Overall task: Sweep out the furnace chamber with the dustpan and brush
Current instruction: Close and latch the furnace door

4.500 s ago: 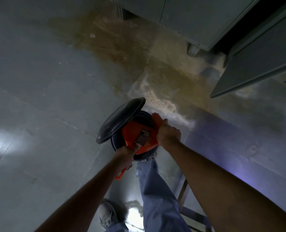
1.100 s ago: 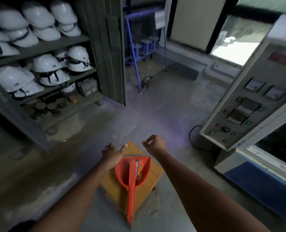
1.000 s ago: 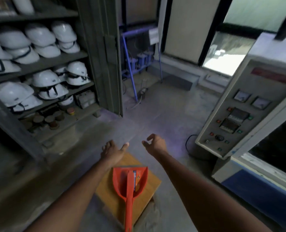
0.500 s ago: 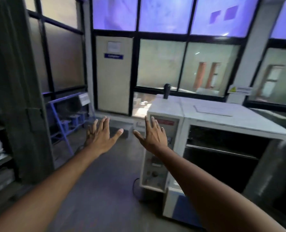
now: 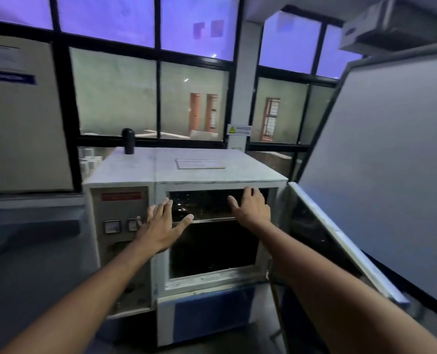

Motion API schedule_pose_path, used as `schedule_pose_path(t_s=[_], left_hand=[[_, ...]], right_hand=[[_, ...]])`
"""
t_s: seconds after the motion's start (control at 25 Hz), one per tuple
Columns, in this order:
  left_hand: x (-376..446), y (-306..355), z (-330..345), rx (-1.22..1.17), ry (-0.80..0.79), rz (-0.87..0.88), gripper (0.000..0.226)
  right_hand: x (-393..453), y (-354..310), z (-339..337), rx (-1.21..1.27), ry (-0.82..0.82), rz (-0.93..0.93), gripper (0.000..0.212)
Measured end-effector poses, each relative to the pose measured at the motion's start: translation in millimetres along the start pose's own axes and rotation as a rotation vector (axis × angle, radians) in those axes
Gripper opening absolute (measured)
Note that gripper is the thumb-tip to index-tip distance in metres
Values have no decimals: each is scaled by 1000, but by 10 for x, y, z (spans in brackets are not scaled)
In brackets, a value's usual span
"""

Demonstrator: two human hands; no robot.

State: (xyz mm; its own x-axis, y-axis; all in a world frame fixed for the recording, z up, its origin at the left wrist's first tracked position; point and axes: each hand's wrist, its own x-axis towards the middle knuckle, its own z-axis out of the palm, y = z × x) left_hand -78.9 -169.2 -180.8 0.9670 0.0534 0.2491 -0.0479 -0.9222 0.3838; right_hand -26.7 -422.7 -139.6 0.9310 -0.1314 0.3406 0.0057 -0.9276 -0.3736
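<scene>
The white furnace [image 5: 186, 172] stands straight ahead with its dark chamber [image 5: 212, 246] exposed. A metal shelf [image 5: 207, 221] crosses the chamber about a third of the way down. The furnace door [image 5: 340, 241] hangs swung out to the right. My left hand [image 5: 161, 226] is held up in front of the chamber's left frame, fingers spread, holding nothing. My right hand [image 5: 252, 206] is raised in front of the upper right part of the opening, fingers apart and empty. The dustpan and brush are out of view.
A control panel [image 5: 121, 241] with two small meters and a red label sits left of the chamber. A black knob [image 5: 128, 140] and a paper sheet [image 5: 199, 163] lie on the furnace top. Large windows [image 5: 148, 95] rise behind. A grey cabinet [image 5: 28, 251] stands left.
The orange dustpan and brush were left on a wooden stool on the floor. My view lifted and turned to the furnace, and both empty hands moved up in front of the open chamber.
</scene>
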Motion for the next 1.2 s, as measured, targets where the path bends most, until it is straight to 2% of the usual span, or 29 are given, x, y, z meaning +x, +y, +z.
schedule_pose_path(t_s=[0.2,0.32,0.6,0.8,1.04,1.2], left_hand=[[637,867,794,-13,-97,22,104],[884,1508,1220,-32,-156,91,102],[1108,2632,1914,-54,-284,295,105],[1175,2744,2074,-66,-339,357,105],[1241,2391,1959,-57,-359,349,104],[1332,2038,1810,-79,-347,312,104]], right_hand=[[615,1523,-264,-71,-40,318,71],[800,2209,-348,-76,-78,485,69],[746,3001,-348,-26,-189,696,63],[656,2944,-226,-127,-141,701,36],[719,2463,-51,-203,-162,688,35],[816,1974,166,-172,-205,583,38]])
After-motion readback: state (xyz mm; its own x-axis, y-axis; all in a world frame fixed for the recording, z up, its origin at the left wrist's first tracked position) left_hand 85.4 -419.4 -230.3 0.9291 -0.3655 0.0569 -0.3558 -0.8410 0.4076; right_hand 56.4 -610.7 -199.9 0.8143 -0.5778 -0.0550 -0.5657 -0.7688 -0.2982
